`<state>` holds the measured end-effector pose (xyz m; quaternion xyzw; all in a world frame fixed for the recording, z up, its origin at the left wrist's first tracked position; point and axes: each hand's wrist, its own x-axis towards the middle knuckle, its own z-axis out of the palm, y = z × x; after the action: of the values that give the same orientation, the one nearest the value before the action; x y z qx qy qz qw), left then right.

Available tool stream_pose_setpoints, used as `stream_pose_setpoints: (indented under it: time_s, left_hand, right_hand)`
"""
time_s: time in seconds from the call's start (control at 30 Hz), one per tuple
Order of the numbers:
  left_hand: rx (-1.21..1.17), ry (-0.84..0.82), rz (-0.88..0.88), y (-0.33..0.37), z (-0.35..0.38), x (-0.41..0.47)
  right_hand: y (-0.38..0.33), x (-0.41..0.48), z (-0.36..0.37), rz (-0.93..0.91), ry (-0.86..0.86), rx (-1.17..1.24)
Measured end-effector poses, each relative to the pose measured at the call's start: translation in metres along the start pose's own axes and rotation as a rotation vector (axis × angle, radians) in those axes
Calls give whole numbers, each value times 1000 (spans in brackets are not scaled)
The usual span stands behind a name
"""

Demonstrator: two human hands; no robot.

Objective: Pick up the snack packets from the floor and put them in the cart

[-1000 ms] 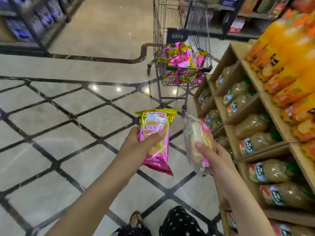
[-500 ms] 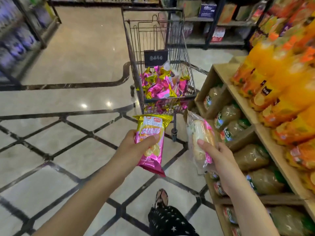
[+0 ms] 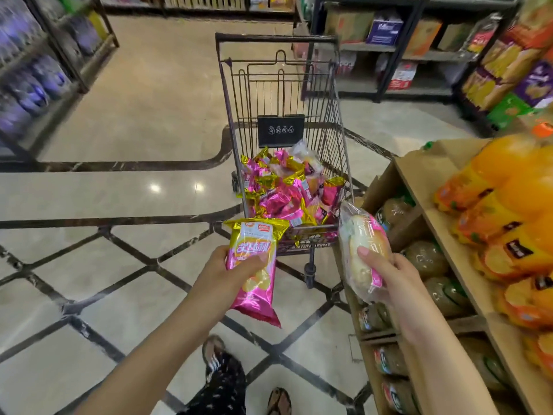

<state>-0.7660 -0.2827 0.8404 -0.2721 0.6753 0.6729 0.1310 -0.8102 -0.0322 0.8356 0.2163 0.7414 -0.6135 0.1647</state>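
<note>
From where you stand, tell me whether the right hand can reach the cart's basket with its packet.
Probably yes: the right hand, gripping the clear packet, is beside the cart's near corner; nothing blocks its open top.

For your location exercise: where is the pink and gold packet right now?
Head view, centre: the pink and gold packet is gripped in the left hand, held just short of the cart.

Orange bottles (image 3: 508,199); wooden shelf (image 3: 425,190); tiled floor (image 3: 119,265).

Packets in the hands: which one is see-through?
The bun packet in the right hand: clear wrap shows the bun. The left hand holds a pink packet of opaque foil.
</note>
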Motion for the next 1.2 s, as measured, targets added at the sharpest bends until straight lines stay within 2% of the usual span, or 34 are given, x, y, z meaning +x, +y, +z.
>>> stream_pose_setpoints:
  time_s: [0.3,0.57,0.83,0.97,1.2]
  left_hand:
    - [-11,-89,123,83,-30,136]
    - [26,-171,81,154,-57,251]
    - [108,-227,55,213,-33,351]
    - [161,-220,56,235,-14,401]
    - [244,-216,15,252,19,483]
  right_hand:
    - [-59,95,66,-6,11,60]
    - [-114,166,122,41,24,191]
    - [-159,249,110,50,148,181]
    - [-187,306,96,3,114,127]
    - [-203,395,98,45,145,-46]
